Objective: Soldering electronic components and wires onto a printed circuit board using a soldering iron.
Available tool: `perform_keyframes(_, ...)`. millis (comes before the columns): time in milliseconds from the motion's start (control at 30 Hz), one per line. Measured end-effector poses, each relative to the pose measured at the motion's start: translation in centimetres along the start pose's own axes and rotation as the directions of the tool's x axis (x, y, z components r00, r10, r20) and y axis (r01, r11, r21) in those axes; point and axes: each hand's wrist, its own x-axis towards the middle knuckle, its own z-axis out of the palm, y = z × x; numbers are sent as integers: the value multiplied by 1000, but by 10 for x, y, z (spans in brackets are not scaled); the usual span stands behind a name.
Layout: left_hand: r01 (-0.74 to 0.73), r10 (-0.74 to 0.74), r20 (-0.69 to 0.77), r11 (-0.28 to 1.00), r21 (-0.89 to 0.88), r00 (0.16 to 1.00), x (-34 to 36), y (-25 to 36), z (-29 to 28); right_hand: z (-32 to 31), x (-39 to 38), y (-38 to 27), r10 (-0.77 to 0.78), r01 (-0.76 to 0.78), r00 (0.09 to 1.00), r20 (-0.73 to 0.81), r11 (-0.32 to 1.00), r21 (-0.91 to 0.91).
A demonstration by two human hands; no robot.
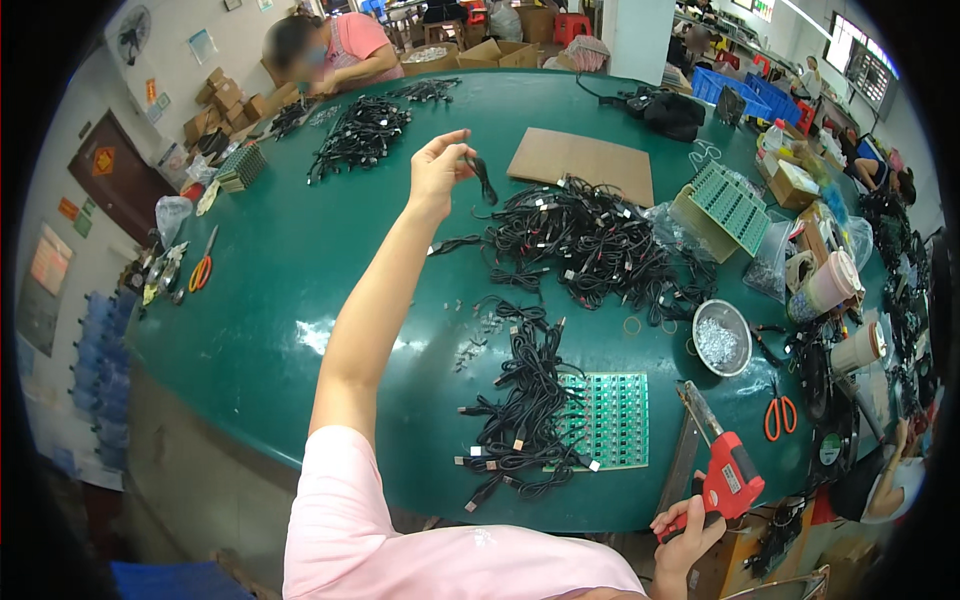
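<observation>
My left hand (437, 172) reaches out over the green table (270, 270), fingers pinched on a bundled black cable (485, 182) that hangs beside it. Just beyond and to the right lies a big heap of black cables (590, 240) with metal plugs. Low at the right, my right hand (690, 535) is wrapped round the grip of a red soldering gun (733, 478), whose metal tip points up and left. Between my arms, a nearer pile of black cables (520, 410) partly covers a green circuit board panel (615, 420).
A metal bowl of small pieces (722, 338) and orange-handled scissors (780, 412) lie at the right. Behind them stand more circuit panels (728, 210) and cups (830, 285). A brown cardboard sheet (580, 165) lies farther back. Across the table a person (350, 50) works near another cable heap (362, 135).
</observation>
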Motion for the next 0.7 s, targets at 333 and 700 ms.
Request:
perform_keyframes(333,246,-464,575,875,418,674,-191,60,51,1,-2,3,11,-11,1000,8,998,57)
perform_keyframes(700,-89,-261,781,923,373,567,-305,33,94,50,4,-3,137,-158,964,227,984,79)
